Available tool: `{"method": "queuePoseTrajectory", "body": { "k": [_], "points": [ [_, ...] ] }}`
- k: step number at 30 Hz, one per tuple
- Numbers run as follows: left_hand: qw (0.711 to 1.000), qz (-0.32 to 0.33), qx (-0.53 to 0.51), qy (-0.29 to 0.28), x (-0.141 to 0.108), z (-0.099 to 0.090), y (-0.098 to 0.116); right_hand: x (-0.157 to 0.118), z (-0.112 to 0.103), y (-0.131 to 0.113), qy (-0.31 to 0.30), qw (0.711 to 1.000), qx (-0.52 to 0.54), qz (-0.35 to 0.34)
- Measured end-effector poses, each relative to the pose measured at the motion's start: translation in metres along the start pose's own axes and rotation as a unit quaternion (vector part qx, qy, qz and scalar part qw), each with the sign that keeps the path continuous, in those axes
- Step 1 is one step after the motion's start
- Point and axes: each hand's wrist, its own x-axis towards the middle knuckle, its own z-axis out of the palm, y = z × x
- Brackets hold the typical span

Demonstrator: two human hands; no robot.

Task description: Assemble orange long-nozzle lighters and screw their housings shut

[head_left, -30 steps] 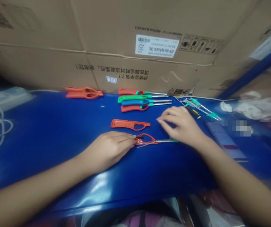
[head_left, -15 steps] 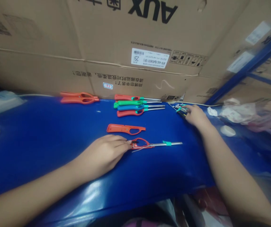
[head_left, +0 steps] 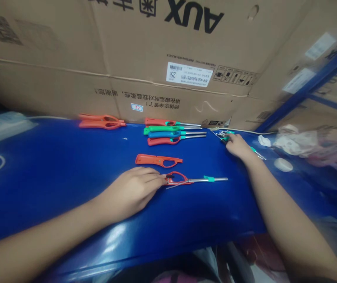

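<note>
My left hand [head_left: 140,186] is closed over the handle end of an opened red gas lighter [head_left: 183,181], which lies on the blue table. Its metal tube, with a green piece on it, points right, and a thin pale tube trails below the handle. An orange handle half [head_left: 158,160] lies just behind it. My right hand [head_left: 239,147] is at the back right, fingers together over a pile of small lighter parts [head_left: 222,134] with metal and green bits. What its fingertips hold is hidden.
Several assembled lighters [head_left: 164,135] in red, green and blue lie in a group at the back. Orange handle shells [head_left: 100,122] rest left of them. A large cardboard box [head_left: 68,78] walls off the back. Crumpled white material [head_left: 295,139] and a white round object [head_left: 283,165] lie at right.
My right hand has shifted slightly left and down over the small parts, uncovering a metal tube with green beyond the wrist. My left hand stays on the red lighter. The view has shifted slightly.
</note>
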Motion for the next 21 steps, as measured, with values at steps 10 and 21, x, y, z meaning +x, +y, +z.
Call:
{"method": "queuePoseTrajectory", "body": {
  "k": [10,21],
  "points": [
    [0.999,-0.021,-0.019,-0.019,-0.002,0.002,-0.001,-0.014,-0.020,-0.023,0.067,0.990,0.123,0.026],
    [0.999,-0.028,-0.038,-0.022,-0.002,0.003,-0.002,-0.056,-0.007,-0.092,-0.151,0.915,0.356,-0.115]
  ]
}}
